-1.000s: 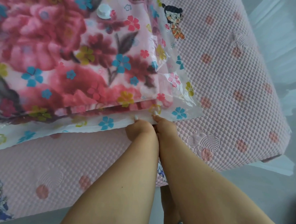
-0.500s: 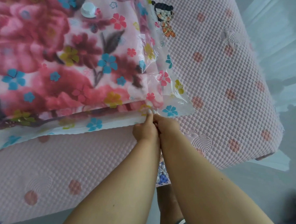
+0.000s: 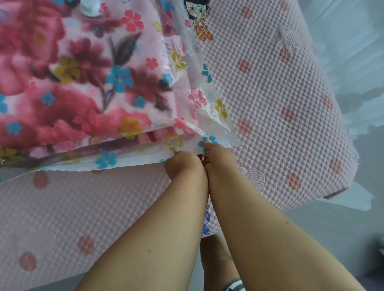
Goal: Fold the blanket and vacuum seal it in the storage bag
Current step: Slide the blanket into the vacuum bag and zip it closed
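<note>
A folded pink-and-red floral blanket (image 3: 63, 76) lies inside a clear storage bag (image 3: 202, 101) printed with small coloured flowers, on a bed. The bag's white round valve (image 3: 90, 5) sits on top at the upper left. Its open white edge (image 3: 128, 162) runs along the near side. My left hand (image 3: 184, 165) and my right hand (image 3: 219, 159) press together at the bag's near right corner, both pinching the seal edge. My fingertips are mostly hidden under the plastic.
The bed has a pink dotted mattress cover (image 3: 289, 94) with cartoon figures; its corner (image 3: 340, 188) is at the right. Grey floor (image 3: 349, 231) lies beyond, with my foot in a sandal (image 3: 228, 289) below the bed edge.
My two hands have slid a little rightward along the bag's seal edge toward its corner, staying pressed together. The corner plastic has crumpled up slightly.
</note>
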Tool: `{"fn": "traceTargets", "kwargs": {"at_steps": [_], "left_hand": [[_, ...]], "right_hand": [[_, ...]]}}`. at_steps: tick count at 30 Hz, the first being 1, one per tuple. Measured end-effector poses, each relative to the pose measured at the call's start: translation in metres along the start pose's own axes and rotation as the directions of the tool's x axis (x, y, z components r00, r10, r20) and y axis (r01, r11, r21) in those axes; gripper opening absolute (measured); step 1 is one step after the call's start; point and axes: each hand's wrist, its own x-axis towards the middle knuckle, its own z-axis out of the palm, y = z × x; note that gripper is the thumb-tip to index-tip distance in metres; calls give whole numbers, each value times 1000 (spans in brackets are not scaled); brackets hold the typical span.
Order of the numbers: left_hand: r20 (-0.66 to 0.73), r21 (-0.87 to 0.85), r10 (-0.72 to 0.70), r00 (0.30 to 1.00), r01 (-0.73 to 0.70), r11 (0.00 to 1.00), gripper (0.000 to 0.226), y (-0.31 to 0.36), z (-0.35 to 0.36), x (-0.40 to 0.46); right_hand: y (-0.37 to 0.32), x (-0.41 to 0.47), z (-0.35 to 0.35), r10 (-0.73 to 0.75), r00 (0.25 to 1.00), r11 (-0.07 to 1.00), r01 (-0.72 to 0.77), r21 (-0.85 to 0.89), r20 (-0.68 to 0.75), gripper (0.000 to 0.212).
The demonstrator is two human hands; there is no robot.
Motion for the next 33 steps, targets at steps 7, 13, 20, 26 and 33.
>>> {"fn": "traceTargets", "kwargs": {"at_steps": [7,13,20,26,33], "left_hand": [[180,-184,-69,981,103,978,31,-8,4,-10],[313,7,-9,950,7,1000,38,-15,16,-20],[254,35,6,967,-15,999,20,-16,21,-17],[261,-18,-22,965,28,999,12,-17,25,-16],[260,-50,-8,966,22,999,13,-17,28,-19]], "right_hand": [[-1,4,-7,-30,1000,994,31,-103,9,26],[-8,4,-15,-65,995,989,74,-132,70,18],[-15,0,-20,19,999,1000,-18,-13,51,14],[-20,-6,-23,59,998,995,-60,85,24,20],[-20,0,-22,62,998,990,-61,123,-1,23]]}}
